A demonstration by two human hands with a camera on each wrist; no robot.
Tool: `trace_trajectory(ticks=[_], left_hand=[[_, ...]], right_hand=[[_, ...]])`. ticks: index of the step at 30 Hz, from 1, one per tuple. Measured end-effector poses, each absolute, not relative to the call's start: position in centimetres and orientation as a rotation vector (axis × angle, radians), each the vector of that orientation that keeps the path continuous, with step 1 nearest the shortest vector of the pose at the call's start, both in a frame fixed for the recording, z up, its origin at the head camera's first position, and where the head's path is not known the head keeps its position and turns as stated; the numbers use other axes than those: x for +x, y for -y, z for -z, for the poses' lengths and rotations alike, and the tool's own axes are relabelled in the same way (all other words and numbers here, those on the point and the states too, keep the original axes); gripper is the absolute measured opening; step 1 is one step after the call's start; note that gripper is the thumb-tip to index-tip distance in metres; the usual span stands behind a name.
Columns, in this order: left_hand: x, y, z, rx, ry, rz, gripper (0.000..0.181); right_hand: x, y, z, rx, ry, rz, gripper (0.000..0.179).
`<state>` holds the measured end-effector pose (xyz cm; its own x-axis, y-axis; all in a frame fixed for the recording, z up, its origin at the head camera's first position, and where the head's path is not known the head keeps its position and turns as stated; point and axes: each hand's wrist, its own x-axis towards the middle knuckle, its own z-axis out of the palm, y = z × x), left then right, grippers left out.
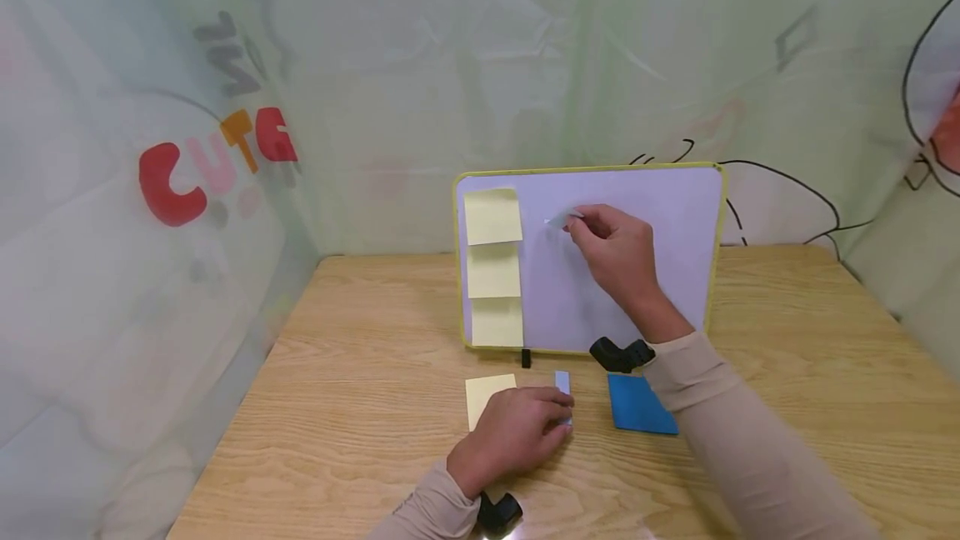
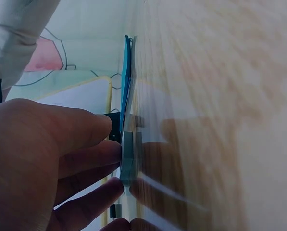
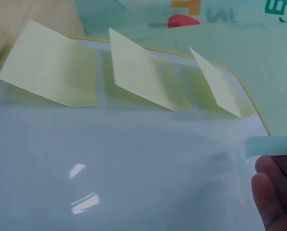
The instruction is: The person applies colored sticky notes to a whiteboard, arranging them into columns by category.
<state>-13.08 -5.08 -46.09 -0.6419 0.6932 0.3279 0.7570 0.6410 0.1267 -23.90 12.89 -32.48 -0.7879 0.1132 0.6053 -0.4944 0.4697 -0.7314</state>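
Observation:
Up at the whiteboard (image 1: 678, 215), my right hand (image 1: 618, 252) pinches a narrow light blue sticky strip (image 3: 268, 145) between thumb and fingers. The strip's free end is curled and overlaps the upper middle of the board in the head view. Below, my left hand (image 1: 517, 432) rests its fingertips on a slim light blue sticky pad (image 1: 562, 382) lying on the table, partly covering it. Three pale yellow sticky notes hang in a column down the board's left side: a top one (image 1: 492, 217), a middle one (image 1: 493, 273) and a bottom one (image 1: 497, 323). Their free ends stand off the board.
A pale yellow sticky pad (image 1: 486, 397) lies left of the light blue one, partly behind my left hand. Toward the right is a darker blue square pad (image 1: 637, 404), overlapped by the right sleeve. The yellow-framed board stands on the wooden table (image 1: 360, 373) before a printed curtain.

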Motion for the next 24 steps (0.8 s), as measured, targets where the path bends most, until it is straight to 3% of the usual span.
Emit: trace_trajectory(ticks=[24], left_hand=[[-13.2,5.2,46.0,-1.196,2.615,0.344,0.019]], right_hand=[[-26.0,-12.5,29.9,0.365,2.003,-1.122,0.017]])
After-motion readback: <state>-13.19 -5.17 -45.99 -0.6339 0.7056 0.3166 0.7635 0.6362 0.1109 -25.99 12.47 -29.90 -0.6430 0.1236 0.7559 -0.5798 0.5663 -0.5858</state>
